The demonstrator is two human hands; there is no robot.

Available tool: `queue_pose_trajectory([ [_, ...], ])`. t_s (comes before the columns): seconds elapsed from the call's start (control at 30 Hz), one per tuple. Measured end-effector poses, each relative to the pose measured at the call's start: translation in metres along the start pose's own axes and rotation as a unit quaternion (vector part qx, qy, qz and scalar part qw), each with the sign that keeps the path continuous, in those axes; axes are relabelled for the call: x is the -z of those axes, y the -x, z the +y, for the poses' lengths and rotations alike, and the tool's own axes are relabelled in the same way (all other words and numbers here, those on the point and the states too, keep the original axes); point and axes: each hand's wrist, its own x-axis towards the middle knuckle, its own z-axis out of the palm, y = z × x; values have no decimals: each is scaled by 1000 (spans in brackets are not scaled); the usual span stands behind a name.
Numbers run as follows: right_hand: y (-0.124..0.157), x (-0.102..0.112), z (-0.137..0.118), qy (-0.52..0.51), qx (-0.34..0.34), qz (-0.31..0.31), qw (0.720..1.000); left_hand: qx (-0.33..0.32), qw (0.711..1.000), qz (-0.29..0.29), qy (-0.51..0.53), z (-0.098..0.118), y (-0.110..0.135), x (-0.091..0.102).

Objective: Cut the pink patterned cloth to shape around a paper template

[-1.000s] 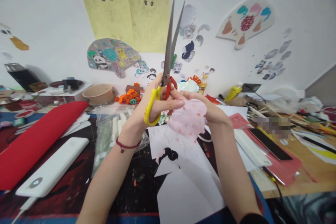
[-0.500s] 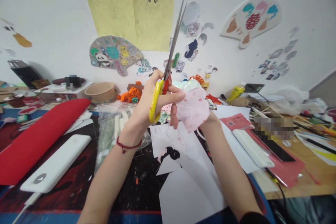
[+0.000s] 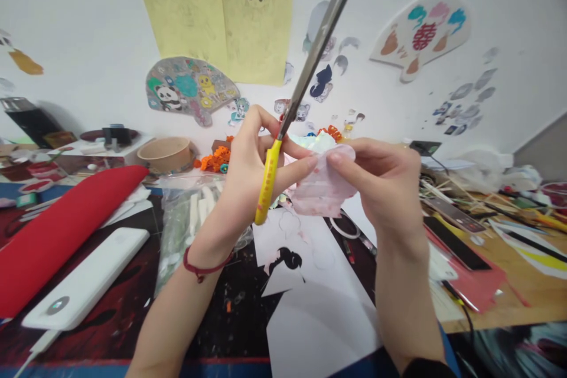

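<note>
The left hand (image 3: 250, 170) is pinching the pink spotted piece (image 3: 321, 196), thumb and fingers closed on its upper edge. Just beside, the right hand (image 3: 390, 186) is pinching the same edge. The piece is hanging above the white paper (image 3: 319, 313), one rounded end pointing up and right. The left hand is also carrying scissors (image 3: 301, 93), long axis diagonal, handle (image 3: 267, 186) lowermost, blades together and pointing up and right.

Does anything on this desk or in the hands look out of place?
Two small things: an orange scrap lies on the dark mat, apart from the orange pile. Also, the left hand holds scissors blades-up while pinching the pink piece, which looks a little awkward.
</note>
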Motion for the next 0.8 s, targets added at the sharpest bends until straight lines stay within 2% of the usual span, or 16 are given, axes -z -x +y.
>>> queue_pose_trajectory([
  [0.2, 1, -6, -2, 20, 21, 42, 999, 10, 1000, -5, 19, 4, 2, -3],
  [0.5, 5, -8, -5, 22, 52, 62, 996, 10, 1000, -12, 18, 6, 2, -5],
  [0.8, 3, -10, 1, 21, 42, 74, 996, 14, 1000, 3, 15, 0, 0, -7],
])
